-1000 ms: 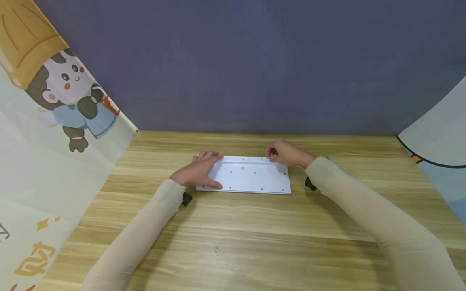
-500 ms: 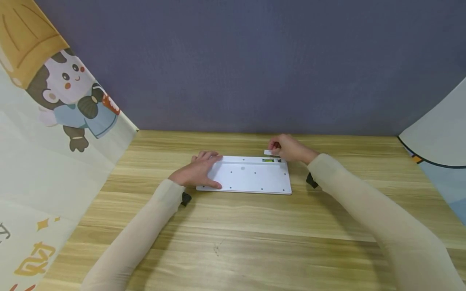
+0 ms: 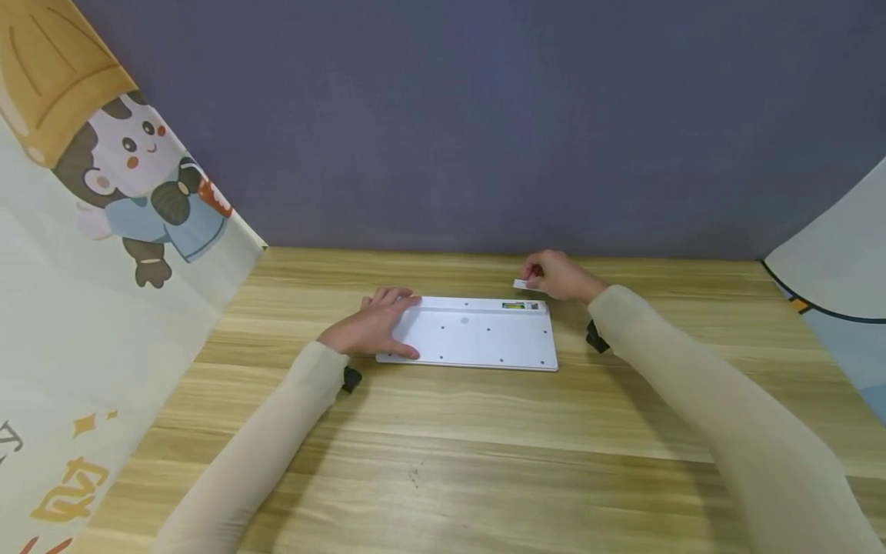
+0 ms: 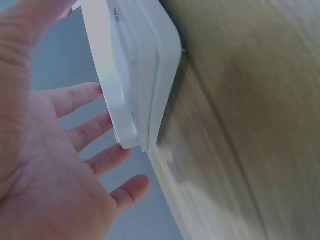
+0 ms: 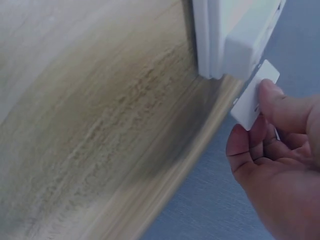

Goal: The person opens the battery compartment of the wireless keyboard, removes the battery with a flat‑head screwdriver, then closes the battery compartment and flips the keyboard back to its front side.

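A white keyboard [image 3: 477, 338] lies underside up on the table, small dark screws dotting its back. My left hand [image 3: 374, 325] rests across its left end, thumb near the front edge and spread fingers at the raised back edge. In the left wrist view, the fingertips touch the side of the keyboard [image 4: 117, 105]. At the right of the raised strip a battery slot is uncovered, with a green battery [image 3: 514, 305] inside. Just behind that end, my right hand [image 3: 559, 277] pinches a small white battery cover [image 5: 252, 100] between thumb and fingers, apart from the keyboard.
The wooden table [image 3: 443, 454] reaches back to a dark blue-grey wall panel [image 3: 457, 131]. A printed cartoon sheet [image 3: 62, 308] hangs along the left side. Another pale sheet [image 3: 837, 246] borders the right.
My right hand has lifted the battery cover off the keyboard and moved it back and to the right, baring the battery. The left hand stays on the keyboard.
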Motion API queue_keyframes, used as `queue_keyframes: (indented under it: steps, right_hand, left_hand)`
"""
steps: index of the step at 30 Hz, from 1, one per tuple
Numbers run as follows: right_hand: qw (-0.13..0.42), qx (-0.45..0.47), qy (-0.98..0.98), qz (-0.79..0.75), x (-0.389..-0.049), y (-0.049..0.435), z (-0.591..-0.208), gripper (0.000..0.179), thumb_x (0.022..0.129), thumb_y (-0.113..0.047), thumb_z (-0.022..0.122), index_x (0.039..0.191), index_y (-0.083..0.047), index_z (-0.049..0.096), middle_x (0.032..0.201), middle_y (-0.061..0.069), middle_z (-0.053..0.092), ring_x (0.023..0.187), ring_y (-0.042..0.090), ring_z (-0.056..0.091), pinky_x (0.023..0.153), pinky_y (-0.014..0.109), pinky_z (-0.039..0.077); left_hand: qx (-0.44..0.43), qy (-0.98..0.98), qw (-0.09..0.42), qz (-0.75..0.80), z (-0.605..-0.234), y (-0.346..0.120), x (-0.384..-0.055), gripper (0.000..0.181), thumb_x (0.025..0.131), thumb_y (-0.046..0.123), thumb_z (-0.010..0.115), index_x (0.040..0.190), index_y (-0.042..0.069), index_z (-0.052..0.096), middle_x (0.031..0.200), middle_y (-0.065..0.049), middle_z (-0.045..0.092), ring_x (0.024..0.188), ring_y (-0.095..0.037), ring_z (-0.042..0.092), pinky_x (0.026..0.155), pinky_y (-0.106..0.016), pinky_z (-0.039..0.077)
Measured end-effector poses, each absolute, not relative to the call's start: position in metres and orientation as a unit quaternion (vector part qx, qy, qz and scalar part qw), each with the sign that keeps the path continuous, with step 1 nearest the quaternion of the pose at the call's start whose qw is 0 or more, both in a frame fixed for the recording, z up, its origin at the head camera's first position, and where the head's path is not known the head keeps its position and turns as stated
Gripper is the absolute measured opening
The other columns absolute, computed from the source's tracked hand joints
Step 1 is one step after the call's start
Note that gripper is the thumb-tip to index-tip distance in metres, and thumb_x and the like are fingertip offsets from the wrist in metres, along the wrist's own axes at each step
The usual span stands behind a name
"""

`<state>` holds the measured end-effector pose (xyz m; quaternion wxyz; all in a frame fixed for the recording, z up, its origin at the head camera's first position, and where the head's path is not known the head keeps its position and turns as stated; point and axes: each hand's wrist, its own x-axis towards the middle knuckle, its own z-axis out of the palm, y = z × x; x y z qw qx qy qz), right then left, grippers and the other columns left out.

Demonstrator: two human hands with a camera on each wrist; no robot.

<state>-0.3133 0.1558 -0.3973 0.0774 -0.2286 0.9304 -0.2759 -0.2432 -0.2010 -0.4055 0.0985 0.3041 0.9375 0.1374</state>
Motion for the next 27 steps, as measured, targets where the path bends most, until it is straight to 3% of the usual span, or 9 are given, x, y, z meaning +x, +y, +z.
queue_keyframes:
  steps: [11,27]
  right_hand:
    - [0.109,-0.222,0.933,-0.262,-0.320,0.160,-0.407,0.006,0.088,0.001,0.059,0.090,-0.001,0.065,0.082,0.008,0.061,0.071,0.020,0.050,0.063,0.033,0.042]
    - [0.102,-0.217,0.936,-0.258,-0.324,0.153,-0.410,0.004,0.088,0.001,0.063,0.091,0.001,0.065,0.081,0.007,0.061,0.073,0.019,0.051,0.066,0.032,0.042]
  left_hand:
    - [0.306,0.936,0.094,0.145,-0.404,-0.206,-0.240,0.098,0.070,0.054,0.078,0.147,0.011,0.033,0.147,-0.012,0.027,0.133,-0.030,0.021,0.100,-0.054,0.022]
    - [0.302,0.937,0.100,0.141,-0.403,-0.208,-0.237,0.100,0.069,0.055,0.078,0.148,0.012,0.032,0.147,-0.012,0.027,0.133,-0.029,0.021,0.102,-0.053,0.021]
